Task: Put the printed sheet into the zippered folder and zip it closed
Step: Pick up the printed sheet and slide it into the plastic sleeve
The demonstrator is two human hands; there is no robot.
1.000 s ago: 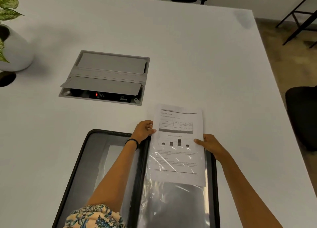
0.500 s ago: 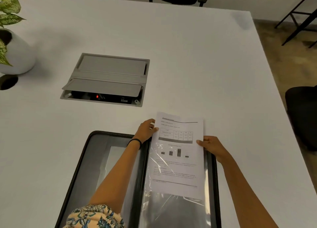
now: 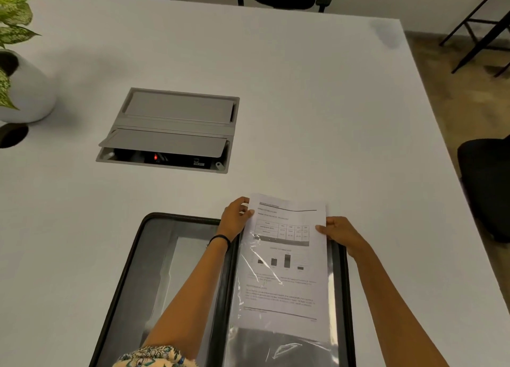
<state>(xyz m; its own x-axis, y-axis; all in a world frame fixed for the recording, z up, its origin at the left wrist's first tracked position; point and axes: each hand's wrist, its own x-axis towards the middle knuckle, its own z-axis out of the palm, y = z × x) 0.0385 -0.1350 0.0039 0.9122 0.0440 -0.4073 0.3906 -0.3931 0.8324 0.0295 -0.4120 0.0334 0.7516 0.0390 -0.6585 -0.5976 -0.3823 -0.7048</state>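
Left hand (image 3: 234,218) pinches the printed sheet (image 3: 284,273) at its upper left edge; my right hand (image 3: 341,233) grips the opposite edge, thumb on top. Between my hands the sheet's lower part lies under a clear pocket (image 3: 287,346) in the right half of the zippered folder (image 3: 154,256), open flat on the white table (image 3: 303,104) beneath my forearms. Beyond my left hand sits a grey cable box (image 3: 171,129), near flap raised.
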